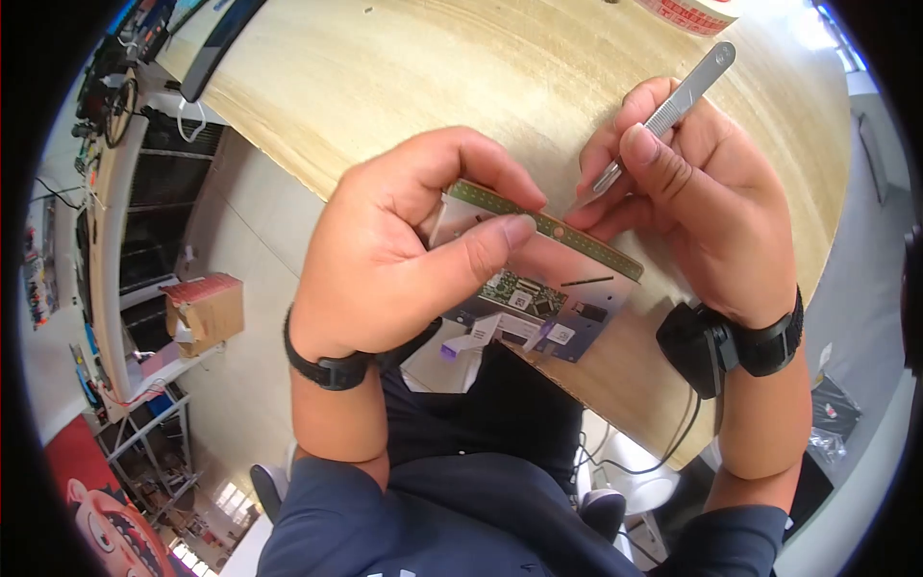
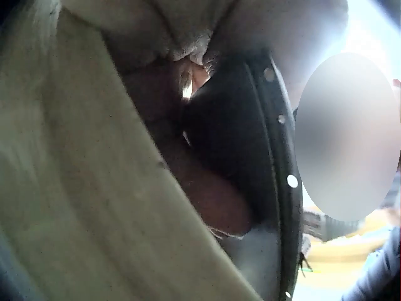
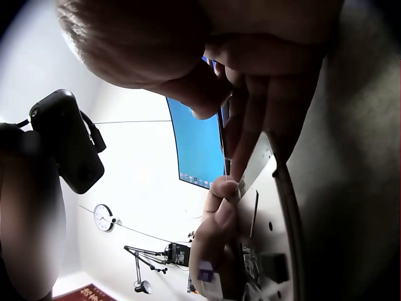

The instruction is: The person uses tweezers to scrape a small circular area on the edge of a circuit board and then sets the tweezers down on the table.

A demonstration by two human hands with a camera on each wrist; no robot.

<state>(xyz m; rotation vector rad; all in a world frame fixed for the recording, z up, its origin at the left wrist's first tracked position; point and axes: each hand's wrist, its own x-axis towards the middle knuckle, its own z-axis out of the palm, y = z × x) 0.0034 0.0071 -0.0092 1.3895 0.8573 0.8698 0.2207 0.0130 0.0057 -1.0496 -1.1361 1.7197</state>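
Observation:
A flat metal panel [image 1: 588, 258] is tilted above the table, with a green perforated strip [image 1: 615, 256] along its upper edge. It carries a small green circuit board [image 1: 546, 300] and a loose white ribbon cable [image 1: 473, 337]. My left hand [image 1: 385, 240] pinches the panel by that edge, thumb on the face and fingers behind. My right hand [image 1: 716, 188] grips a slim metal scalpel [image 1: 685, 96], its tip right at the strip near my left thumb. In the left wrist view the panel's dark side [image 2: 244, 144] hides most of the fingers.
The wooden table [image 1: 336, 87] lies beneath, with a roll of printed tape [image 1: 692, 13] at its far edge. A black cable [image 1: 663, 466] runs from the right wrist's camera [image 1: 690, 346] past the near table edge. A cardboard box [image 1: 207, 313] stands off to the left.

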